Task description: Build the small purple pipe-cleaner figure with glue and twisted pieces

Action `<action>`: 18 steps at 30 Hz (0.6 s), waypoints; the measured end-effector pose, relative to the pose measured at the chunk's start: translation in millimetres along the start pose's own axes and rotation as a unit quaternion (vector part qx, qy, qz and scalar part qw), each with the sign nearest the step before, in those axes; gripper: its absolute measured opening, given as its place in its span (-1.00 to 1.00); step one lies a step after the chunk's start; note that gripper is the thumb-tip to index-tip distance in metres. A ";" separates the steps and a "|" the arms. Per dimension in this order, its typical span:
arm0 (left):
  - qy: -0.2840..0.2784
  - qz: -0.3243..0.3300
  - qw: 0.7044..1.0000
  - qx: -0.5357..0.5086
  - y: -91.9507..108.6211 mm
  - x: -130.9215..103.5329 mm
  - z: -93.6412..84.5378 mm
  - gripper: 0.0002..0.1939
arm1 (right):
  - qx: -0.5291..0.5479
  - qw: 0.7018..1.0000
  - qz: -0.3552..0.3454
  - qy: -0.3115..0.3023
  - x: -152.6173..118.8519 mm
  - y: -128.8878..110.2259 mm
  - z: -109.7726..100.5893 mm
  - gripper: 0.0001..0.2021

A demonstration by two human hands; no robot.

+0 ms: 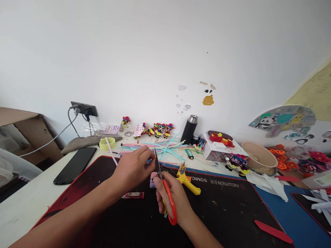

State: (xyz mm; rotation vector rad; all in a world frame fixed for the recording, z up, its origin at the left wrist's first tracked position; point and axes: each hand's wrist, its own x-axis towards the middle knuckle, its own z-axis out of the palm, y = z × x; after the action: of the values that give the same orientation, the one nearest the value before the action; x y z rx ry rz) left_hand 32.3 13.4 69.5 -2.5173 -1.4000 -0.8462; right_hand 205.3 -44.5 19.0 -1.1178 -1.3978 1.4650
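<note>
My right hand (172,193) is closed around scissors (171,203) with red-orange handles; their blades point up and away, beside my left fingertips. Pinched in my left hand (136,163) is a pale pink pipe cleaner (111,151), whose free end sticks out to the upper left. A small lilac and pink piece (153,181) shows at my right fingers. Both hands are above the black mat (111,213). Behind them lies a pile of pastel pipe cleaners (168,146).
A yellow glue gun (190,184) lies right of my hands. Farther back stand a black flask (189,130), small dolls (160,129) and a white box (219,151). At the left are a phone (74,166) and a tape roll (107,143); a beige bowl (258,155) sits right.
</note>
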 end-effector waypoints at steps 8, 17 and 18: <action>-0.011 0.001 1.000 0.028 0.7 -1.4 4.9 -0.88 | -0.002 1.000 0.017 0.010 0.0 -1.1 1.2 -0.51; 0.021 0.034 0.997 0.061 0.0 -3.4 9.9 -0.90 | -0.031 0.997 0.059 0.036 -1.5 -4.5 5.5 -0.53; 0.023 0.036 0.997 0.066 0.4 -3.5 10.0 -0.89 | -0.034 0.997 0.060 0.038 -1.4 -3.3 5.9 -0.54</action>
State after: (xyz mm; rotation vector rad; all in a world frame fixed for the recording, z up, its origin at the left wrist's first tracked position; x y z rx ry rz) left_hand 35.3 14.4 59.4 -2.4186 -1.2973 -0.7680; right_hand 200.0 -47.3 22.3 -1.3069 -1.3567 1.4503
